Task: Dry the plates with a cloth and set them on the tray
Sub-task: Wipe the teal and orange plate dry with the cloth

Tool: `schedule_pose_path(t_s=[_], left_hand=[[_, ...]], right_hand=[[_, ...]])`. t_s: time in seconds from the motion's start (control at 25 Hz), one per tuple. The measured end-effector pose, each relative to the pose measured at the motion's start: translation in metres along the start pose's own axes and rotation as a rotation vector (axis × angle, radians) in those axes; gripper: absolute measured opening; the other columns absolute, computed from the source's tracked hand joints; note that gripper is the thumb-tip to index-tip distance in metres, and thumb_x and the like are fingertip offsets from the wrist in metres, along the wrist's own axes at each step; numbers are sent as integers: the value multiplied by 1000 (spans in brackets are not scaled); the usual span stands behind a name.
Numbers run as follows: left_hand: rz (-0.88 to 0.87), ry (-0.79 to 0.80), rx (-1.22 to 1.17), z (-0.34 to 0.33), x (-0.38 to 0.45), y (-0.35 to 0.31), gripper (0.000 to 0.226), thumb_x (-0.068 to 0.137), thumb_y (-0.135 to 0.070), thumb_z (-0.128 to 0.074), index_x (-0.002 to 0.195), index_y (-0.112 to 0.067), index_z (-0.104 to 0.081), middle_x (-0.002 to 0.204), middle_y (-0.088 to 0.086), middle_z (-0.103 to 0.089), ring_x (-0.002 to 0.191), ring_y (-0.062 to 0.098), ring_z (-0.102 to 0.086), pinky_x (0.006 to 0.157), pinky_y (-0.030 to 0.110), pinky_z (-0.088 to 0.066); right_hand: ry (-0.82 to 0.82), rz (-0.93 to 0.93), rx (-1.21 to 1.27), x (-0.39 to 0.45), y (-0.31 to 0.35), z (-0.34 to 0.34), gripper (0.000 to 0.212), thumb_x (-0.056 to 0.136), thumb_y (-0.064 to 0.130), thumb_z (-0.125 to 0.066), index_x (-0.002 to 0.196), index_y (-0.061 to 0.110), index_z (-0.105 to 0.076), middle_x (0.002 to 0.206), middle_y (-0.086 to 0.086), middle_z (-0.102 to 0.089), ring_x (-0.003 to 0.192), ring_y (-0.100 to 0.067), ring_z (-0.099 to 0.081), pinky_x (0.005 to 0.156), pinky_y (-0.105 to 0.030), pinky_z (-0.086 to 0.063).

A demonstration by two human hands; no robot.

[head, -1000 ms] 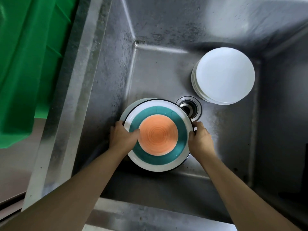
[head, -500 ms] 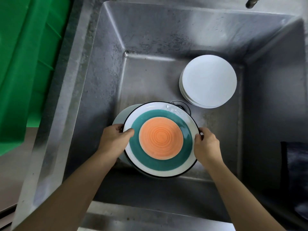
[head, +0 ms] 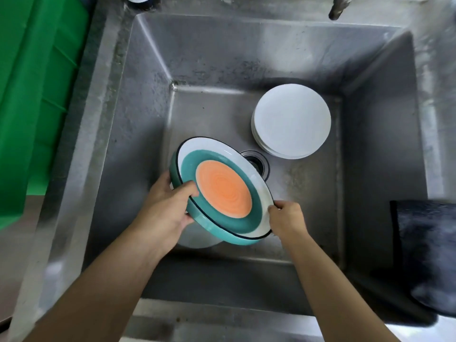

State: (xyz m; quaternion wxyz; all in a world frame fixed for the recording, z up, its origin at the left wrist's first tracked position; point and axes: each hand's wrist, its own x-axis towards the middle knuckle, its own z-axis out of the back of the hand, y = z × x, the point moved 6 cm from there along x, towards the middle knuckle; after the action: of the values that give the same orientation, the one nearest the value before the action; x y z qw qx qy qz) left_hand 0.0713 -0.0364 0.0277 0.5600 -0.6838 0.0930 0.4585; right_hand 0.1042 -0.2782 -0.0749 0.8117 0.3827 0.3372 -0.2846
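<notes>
1. Head view: a round ceramic plate with an orange centre, a teal ring and a white, dark-edged rim point(head: 223, 188) is held tilted above the floor of a stainless-steel sink point(head: 222, 58), its left side raised and its face turned up and toward the right.
2. The left hand point(head: 165, 208) grips the plate's left edge: the thumb lies across the teal ring on the upper face and the fingers curl beneath the teal underside.
3. The right hand point(head: 287, 219) pinches the lower right edge of the rim, fingers curled round it, knuckles toward the camera.
4. The plate thus sits between the two hands, the left hand at its near-left side and the right hand at its near-right side, both forearms reaching in from the near edge of the sink.
5. Beneath the held plate a pale round dish point(head: 197, 240) shows partly on the sink floor.
6. The round metal drain point(head: 257, 162) lies just behind the plate's right edge, partly hidden by it.
7. A stack of plain white round plates point(head: 291, 120) rests on the sink floor at the back right, well apart from the hands.
8. A dark cloth point(head: 427, 255) lies over the sink's right edge, blurred.
9. A green plastic tray point(head: 32, 95) stands to the left of the sink.
10. The tip of a metal tap point(head: 338, 7) shows at the top right.
</notes>
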Motion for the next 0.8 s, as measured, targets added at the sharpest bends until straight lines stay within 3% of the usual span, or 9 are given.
schedule_pose_path(t_s=[0.12, 0.2, 0.28, 0.32, 0.4, 0.48, 0.56, 0.64, 0.8], left_hand=[[-195, -37, 272, -18, -10, -19, 42, 81, -2, -58, 110, -31, -66, 96, -2, -74, 93, 22, -70, 83, 50, -60], [-356, -7, 427, -35, -21, -29, 52, 81, -5, -64, 122, -36, -62, 96, -11, -73, 92, 12, -70, 82, 36, -58], [-458, 18, 559, -51, -32, -31, 68, 81, -3, -65, 136, -40, -51, 100, -18, -70, 93, 6, -67, 80, 18, -50], [-499, 2, 625, -56, -35, -31, 73, 80, -6, -66, 140, -42, -46, 98, -23, -69, 92, 4, -66, 76, 11, -46], [-496, -30, 657, -59, -35, -30, 74, 76, -14, -67, 143, -38, -43, 88, -25, -68, 83, 4, -66, 66, 5, -44], [-406, -29, 563, -56, -28, -25, 54, 68, -23, -64, 121, -31, -61, 78, -10, -72, 72, 11, -69, 62, 19, -51], [-306, -18, 428, -53, -23, -15, 30, 62, -24, -60, 90, -27, -70, 72, 4, -72, 63, 18, -64, 60, 31, -48], [-215, -2, 327, -54, -26, -1, 23, 58, -21, -59, 78, -22, -70, 63, 4, -65, 63, 18, -54, 59, 33, -41], [-77, 0, 171, -57, -39, 18, 18, 64, -5, -58, 65, -19, -69, 63, -1, -59, 65, 18, -53, 63, 33, -43]], right_hand=[[63, -67, 61, -7, -13, -14, 25, 90, -1, -47, 97, -15, -67, 71, -14, -54, 67, -25, -46, 63, -34, -46], [95, -112, 116, -12, -17, -18, 29, 93, 4, -47, 108, -14, -64, 84, -21, -63, 74, -24, -50, 72, -37, -54], [87, -107, 80, -21, -15, -12, 33, 99, 16, -49, 126, 4, -63, 112, -14, -69, 87, -23, -58, 78, -32, -48], [70, -70, 67, -25, -13, -7, 36, 100, 20, -50, 134, 15, -59, 116, -6, -67, 92, -23, -61, 79, -30, -46], [38, 13, 76, -31, -4, 5, 38, 99, 22, -51, 137, 23, -56, 101, 8, -65, 84, -17, -63, 77, -29, -44], [-8, 94, 69, -36, 3, 18, 36, 98, 18, -52, 133, 23, -58, 90, 15, -63, 83, -14, -62, 78, -27, -42], [-76, 168, 66, -42, 9, 34, 36, 96, 16, -50, 130, 23, -61, 105, 7, -68, 99, -19, -63, 84, -30, -45], [-152, 246, 81, -51, 15, 54, 37, 97, 16, -48, 129, 24, -62, 118, 3, -67, 104, -16, -60, 87, -29, -45], [-298, 428, 4, -71, 19, 94, 35, 98, 15, -49, 131, 22, -60, 120, 0, -61, 109, -18, -58, 94, -35, -46]])
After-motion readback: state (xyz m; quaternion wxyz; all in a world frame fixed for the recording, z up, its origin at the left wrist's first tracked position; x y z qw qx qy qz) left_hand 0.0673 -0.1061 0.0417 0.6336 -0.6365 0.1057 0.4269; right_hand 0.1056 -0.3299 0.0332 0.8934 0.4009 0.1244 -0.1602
